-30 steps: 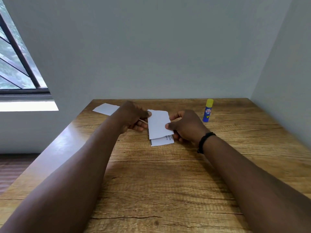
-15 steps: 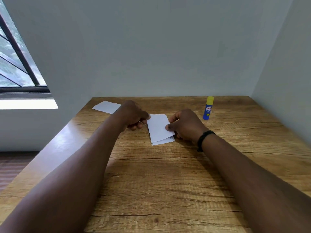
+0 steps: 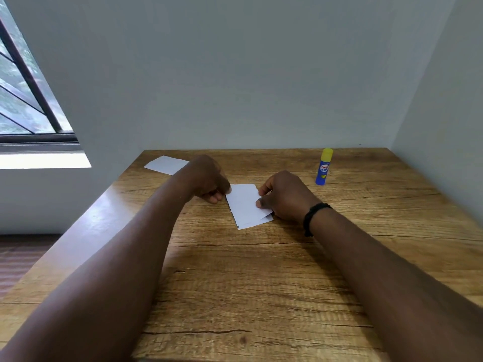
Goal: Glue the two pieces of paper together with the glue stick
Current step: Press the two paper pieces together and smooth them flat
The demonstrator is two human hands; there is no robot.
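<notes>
Two white paper pieces lie stacked mid-table: the top paper (image 3: 244, 202) covers almost all of the lower paper (image 3: 266, 220), whose edge peeks out at the near right. My left hand (image 3: 206, 178) pinches the top paper's far left corner. My right hand (image 3: 283, 195) grips its right edge, thumb on top. A blue glue stick (image 3: 324, 167) with a yellow cap stands upright, capped, at the far right, apart from both hands.
The wooden table (image 3: 248, 283) sits in a corner, with walls behind it and to the right. Another white sheet (image 3: 164, 164) lies flat at the far left, partly behind my left wrist. A window is at the left.
Both hands have lowered the top paper onto the lower one. The lower paper's printed edge is now nearly covered. The glue stick has not moved.
</notes>
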